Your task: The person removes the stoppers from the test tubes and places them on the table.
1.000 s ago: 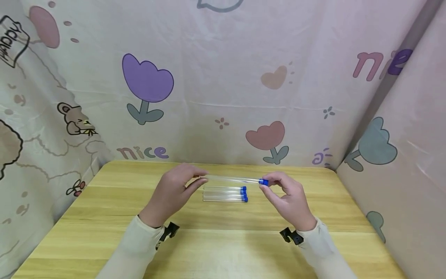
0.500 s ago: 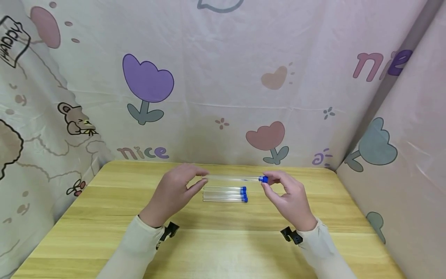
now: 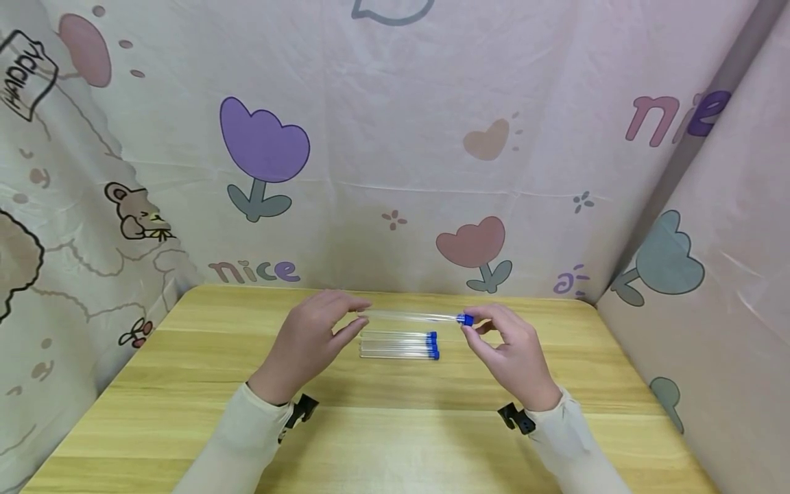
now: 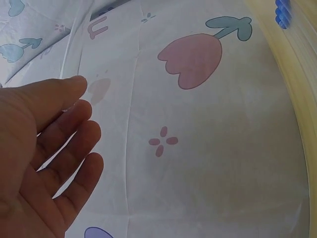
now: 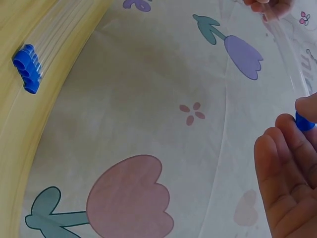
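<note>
A clear test tube (image 3: pixel 413 317) is held level above the table between both hands. Its blue cap (image 3: pixel 468 320) points right, pinched between thumb and fingers of my right hand (image 3: pixel 515 353); the right wrist view shows the thumb on the cap (image 5: pixel 304 122). At the uncapped end, my left hand (image 3: pixel 311 336) has thumb and index finger around the tube's tip. From the left wrist, the thumb hides that tip and the other fingers are loosely bent. Several more capped test tubes (image 3: pixel 398 345) lie side by side just below, blue caps to the right.
The wooden table (image 3: pixel 395 439) ends at a patterned curtain (image 3: pixel 370 144) behind it. Curtain panels also stand along the left and right sides. A black camera mount (image 3: pixel 302 409) sits on the left wrist, and another mount (image 3: pixel 517 418) on the right.
The capped end of the held tube has shifted slightly up and then back down, with small movements of the right fingertips. Both hands stay in nearly the same place; the lying tubes are unmoved.
</note>
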Demonstrator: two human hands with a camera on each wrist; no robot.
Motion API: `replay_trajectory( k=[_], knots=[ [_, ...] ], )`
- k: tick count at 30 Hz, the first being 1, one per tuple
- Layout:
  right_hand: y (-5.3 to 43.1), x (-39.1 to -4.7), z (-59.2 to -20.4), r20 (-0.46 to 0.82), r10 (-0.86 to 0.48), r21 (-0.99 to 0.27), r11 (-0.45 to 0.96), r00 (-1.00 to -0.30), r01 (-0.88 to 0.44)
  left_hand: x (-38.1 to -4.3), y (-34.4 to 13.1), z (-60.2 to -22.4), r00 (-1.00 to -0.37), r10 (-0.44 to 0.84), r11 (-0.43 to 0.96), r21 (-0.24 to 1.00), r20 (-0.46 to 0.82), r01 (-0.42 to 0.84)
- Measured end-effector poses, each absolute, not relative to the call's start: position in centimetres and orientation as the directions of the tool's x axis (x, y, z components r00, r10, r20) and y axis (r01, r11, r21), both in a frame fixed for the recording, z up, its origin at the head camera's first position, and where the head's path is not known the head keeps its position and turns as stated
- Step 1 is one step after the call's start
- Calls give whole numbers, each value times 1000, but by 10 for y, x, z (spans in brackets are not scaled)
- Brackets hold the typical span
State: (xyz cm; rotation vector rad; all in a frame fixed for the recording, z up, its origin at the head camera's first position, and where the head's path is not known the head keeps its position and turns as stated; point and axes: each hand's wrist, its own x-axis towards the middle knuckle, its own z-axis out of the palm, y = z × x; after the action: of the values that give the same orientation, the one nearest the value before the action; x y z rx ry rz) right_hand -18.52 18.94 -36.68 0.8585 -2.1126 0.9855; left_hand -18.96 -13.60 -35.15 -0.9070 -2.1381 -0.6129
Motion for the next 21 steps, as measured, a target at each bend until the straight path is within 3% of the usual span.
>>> replay_trajectory(
  k=[11,21],
  knots=[
    [188,-186,-367,816,-284,-327,492,-504,-807,-189,-136,-352,-518,427,642,155,741,751],
    [187,-186,-367,828,-288,-297,503,-482,-812,-190,-137,-353,-515,435,649,139,739,748]
  ],
)
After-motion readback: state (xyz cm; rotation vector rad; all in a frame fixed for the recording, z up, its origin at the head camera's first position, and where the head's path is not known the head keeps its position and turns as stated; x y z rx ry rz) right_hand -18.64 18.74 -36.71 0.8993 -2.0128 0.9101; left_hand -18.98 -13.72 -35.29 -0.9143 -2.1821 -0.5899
